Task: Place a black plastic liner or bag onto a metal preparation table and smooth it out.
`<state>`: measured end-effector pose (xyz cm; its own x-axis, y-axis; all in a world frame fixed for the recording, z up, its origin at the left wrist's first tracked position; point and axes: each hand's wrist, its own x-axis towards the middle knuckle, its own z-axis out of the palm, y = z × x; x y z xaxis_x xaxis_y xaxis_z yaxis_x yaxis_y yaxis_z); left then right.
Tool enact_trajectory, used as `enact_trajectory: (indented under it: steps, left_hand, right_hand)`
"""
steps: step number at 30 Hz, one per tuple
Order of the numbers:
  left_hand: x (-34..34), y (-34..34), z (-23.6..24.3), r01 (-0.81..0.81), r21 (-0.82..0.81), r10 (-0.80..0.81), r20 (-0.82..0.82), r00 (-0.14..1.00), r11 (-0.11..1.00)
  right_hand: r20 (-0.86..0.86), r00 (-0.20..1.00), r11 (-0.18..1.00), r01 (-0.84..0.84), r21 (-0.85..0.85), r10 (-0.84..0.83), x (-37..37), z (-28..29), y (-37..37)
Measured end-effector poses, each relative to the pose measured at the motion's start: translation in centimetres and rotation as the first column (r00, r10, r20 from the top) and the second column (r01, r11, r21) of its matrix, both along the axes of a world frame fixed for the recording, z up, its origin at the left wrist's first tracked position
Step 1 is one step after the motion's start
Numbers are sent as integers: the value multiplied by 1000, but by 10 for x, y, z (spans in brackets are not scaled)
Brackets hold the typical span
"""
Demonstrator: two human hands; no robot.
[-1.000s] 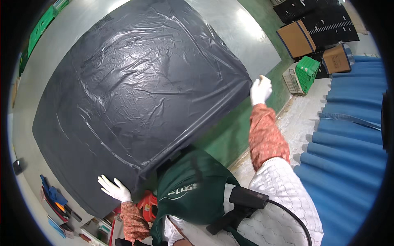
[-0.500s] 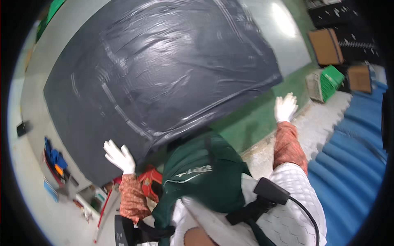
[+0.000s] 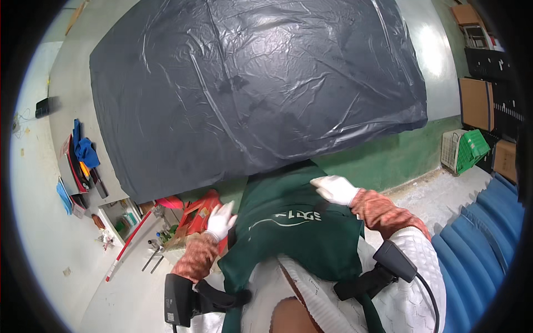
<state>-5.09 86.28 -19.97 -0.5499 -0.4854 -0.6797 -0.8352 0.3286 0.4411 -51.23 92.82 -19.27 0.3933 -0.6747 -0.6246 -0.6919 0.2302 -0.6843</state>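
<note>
A large dark grey plastic sheet (image 3: 261, 105) is spread over the table, creased in places, with its near edge just beyond my body. My left hand (image 3: 221, 221), in a white glove, is held beside my green apron (image 3: 294, 222), its fingers stretched out and nothing in them. In a matching glove, my right hand (image 3: 336, 190) is over the apron's right side, palm down, fingers extended, short of the sheet's edge. Whether it touches the apron I cannot tell.
Bare tabletop (image 3: 75, 77) borders the sheet at left, where a blue cloth (image 3: 86, 152) lies among tools. A red-and-white pole (image 3: 130, 247) leans near a red plastic item (image 3: 202, 213). At right are a green crate (image 3: 472, 151), cardboard boxes (image 3: 476, 105) and a blue corrugated surface (image 3: 483, 238).
Both hands have drawn inward and back from the sheet toward my apron. The view has shifted, and the sheet's near edge lies straighter across it.
</note>
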Motion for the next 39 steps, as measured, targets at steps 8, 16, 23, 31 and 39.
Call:
enact_trajectory:
  steps: [8,16,23,31,39]
  left_hand:
    - [-22,-55,16,-454,868,929,24,-369,-203]
    - [-38,-74,4,-622,776,954,-98,-283,-105]
    - [59,-50,-57,-614,780,955,77,288,122]
    - [3,-296,131,-721,-25,577,-581,574,692]
    - [14,-541,36,-526,-732,473,-312,824,434]
  right_hand:
    - [363,-283,92,665,741,-888,-24,9,-35]
    - [200,-87,7,904,428,-976,-32,-6,-35]
    - [37,198,202,952,232,-979,-51,-3,-4]
    - [155,212,90,823,-561,-965,-113,86,-121]
    - [-273,401,414,324,-851,-875,-185,60,-439]
